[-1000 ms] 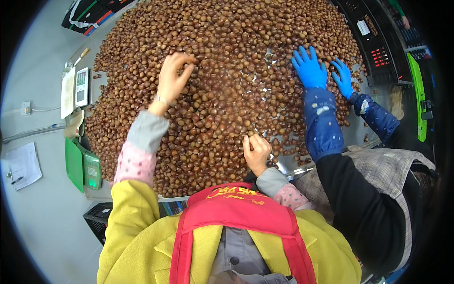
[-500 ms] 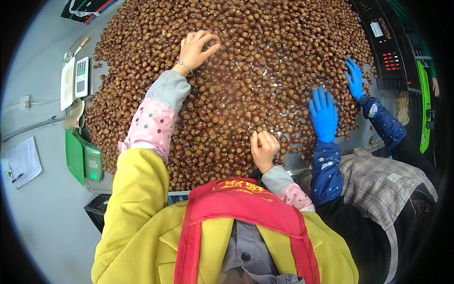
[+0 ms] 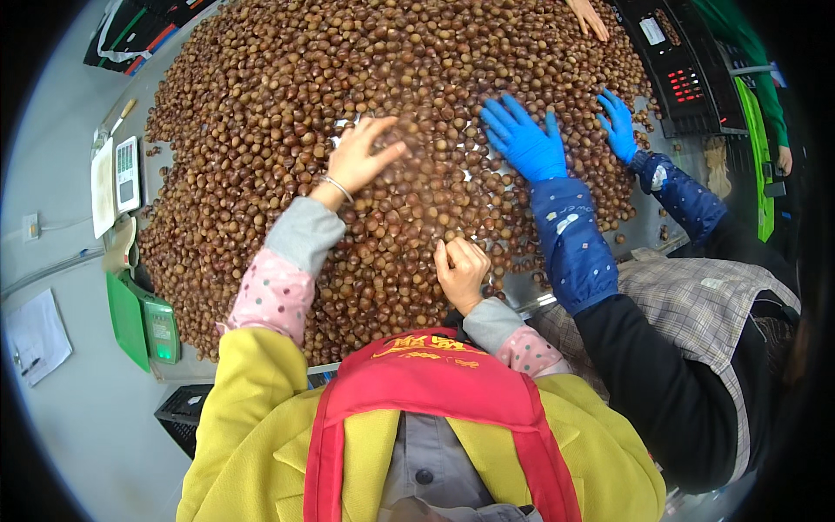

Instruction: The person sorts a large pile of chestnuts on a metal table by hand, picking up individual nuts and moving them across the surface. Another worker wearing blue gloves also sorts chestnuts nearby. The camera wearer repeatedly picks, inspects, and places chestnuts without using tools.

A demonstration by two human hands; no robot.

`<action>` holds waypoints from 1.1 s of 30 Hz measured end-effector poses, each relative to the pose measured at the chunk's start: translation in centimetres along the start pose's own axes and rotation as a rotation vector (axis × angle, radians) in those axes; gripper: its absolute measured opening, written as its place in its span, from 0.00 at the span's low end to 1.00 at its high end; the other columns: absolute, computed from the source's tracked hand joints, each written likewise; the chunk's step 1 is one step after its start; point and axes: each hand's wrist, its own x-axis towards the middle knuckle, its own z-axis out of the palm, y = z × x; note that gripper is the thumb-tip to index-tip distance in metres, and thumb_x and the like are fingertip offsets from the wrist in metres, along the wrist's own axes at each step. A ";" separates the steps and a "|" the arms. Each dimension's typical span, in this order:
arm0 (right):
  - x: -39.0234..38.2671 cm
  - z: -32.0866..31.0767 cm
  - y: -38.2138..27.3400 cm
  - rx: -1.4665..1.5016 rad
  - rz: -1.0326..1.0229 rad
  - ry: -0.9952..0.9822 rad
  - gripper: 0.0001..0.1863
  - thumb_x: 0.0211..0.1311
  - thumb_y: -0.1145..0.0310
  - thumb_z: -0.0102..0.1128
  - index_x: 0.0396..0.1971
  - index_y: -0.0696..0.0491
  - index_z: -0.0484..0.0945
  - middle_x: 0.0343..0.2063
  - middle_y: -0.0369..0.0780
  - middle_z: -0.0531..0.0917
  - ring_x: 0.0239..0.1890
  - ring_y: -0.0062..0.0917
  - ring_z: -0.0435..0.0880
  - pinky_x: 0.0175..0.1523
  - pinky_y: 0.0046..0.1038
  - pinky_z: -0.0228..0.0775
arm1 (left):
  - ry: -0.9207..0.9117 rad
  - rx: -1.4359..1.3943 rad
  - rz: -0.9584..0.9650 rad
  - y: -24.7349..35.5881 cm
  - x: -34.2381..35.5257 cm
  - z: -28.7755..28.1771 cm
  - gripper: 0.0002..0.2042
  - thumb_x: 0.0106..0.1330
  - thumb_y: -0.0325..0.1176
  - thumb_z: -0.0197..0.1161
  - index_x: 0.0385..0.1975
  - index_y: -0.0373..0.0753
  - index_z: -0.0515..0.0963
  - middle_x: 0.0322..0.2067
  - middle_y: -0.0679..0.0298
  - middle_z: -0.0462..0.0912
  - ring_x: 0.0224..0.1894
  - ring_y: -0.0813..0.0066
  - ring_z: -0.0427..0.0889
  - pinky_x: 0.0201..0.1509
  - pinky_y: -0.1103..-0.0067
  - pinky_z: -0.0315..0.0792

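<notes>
A wide heap of brown chestnuts [image 3: 287, 113] covers the table. My left hand [image 3: 358, 163], with a bracelet at its wrist, lies over the middle of the heap. Its fingers are apart from the thumb and bent down toward the nuts; I see nothing held. Closer to me, my right hand [image 3: 463, 273] is curled closed at the heap's near edge, and whatever its fingers may hold is hidden. Small bare patches of pale tabletop show among the chestnuts ahead of both hands.
To my right, a co-worker's blue-gloved hands [image 3: 527, 139] spread over the chestnuts. Another person's bare hand [image 3: 590, 17] reaches in at the far side. Scales, one white [image 3: 127, 174] and one green [image 3: 160, 328], line the left edge. A black crate [image 3: 184, 416] stands lower left.
My left hand has drawn back toward me across the chestnuts. The co-worker's nearer gloved hand has reached left and farther out. A bare hand has appeared at the far side.
</notes>
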 end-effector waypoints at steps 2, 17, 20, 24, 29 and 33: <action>0.1 0.0 -0.1 -0.024 -0.017 0.001 0.14 0.60 0.73 0.69 0.18 0.54 0.73 0.20 0.41 0.76 0.22 0.39 0.77 0.30 0.38 0.68 | -0.041 0.007 -0.015 2.0 -1.0 1.7 0.35 0.67 0.65 0.63 0.70 0.51 0.74 0.63 0.61 0.76 0.60 0.59 0.74 0.67 0.64 0.70; 0.1 0.1 0.4 -0.038 -0.043 -0.033 0.10 0.58 0.72 0.69 0.22 0.55 0.77 0.22 0.42 0.79 0.25 0.42 0.80 0.33 0.40 0.70 | 0.110 -0.079 0.330 11.0 -4.2 3.4 0.31 0.66 0.31 0.67 0.71 0.47 0.70 0.70 0.56 0.71 0.70 0.51 0.71 0.75 0.58 0.64; 0.3 0.0 0.2 -0.042 -0.042 -0.035 0.11 0.59 0.73 0.69 0.20 0.55 0.76 0.21 0.41 0.78 0.23 0.40 0.78 0.31 0.38 0.69 | 0.390 -0.077 0.295 4.6 0.0 -1.7 0.20 0.66 0.31 0.68 0.59 0.42 0.80 0.58 0.52 0.82 0.61 0.49 0.80 0.65 0.65 0.74; 0.5 0.2 -0.1 -0.036 -0.054 0.006 0.13 0.59 0.74 0.69 0.19 0.55 0.74 0.20 0.41 0.77 0.21 0.40 0.76 0.30 0.38 0.67 | 0.403 0.091 0.008 -4.8 0.9 -8.6 0.17 0.69 0.42 0.69 0.55 0.43 0.84 0.55 0.60 0.85 0.63 0.56 0.76 0.70 0.64 0.67; 0.6 0.5 -0.3 -0.010 -0.059 0.021 0.17 0.61 0.75 0.68 0.17 0.55 0.69 0.18 0.43 0.73 0.20 0.42 0.74 0.28 0.40 0.64 | 0.176 0.463 -0.022 -7.1 -4.1 -6.1 0.25 0.67 0.64 0.64 0.61 0.64 0.82 0.69 0.67 0.70 0.73 0.49 0.59 0.75 0.51 0.57; 0.6 0.6 -0.2 -0.001 -0.057 0.013 0.17 0.61 0.75 0.67 0.17 0.55 0.69 0.18 0.43 0.71 0.21 0.43 0.73 0.28 0.40 0.63 | 0.098 0.430 -0.028 -3.9 -7.0 -4.4 0.26 0.66 0.61 0.67 0.63 0.64 0.80 0.65 0.68 0.73 0.65 0.54 0.68 0.68 0.56 0.63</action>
